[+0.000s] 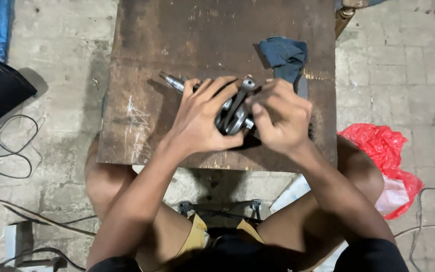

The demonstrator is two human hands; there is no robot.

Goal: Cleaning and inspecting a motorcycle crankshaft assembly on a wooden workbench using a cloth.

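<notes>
Two hands, left hand and right hand, clamped on one metal crankshaft; one blue rag nearby.

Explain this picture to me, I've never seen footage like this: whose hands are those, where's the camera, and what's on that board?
There is one picture, taken by a camera worn on a person's head and looking straight down, so the arms reaching in from the bottom are the wearer's own. The person sits at a worn, rusty brown board used as a work surface. The left hand and right hand together grip a grey metal engine part with a shaft and a rod; the shaft end sticks out to the left. A crumpled dark blue cloth lies on the board just beyond the right hand. A red plastic bag and loose cables lie on the paved floor.
</notes>
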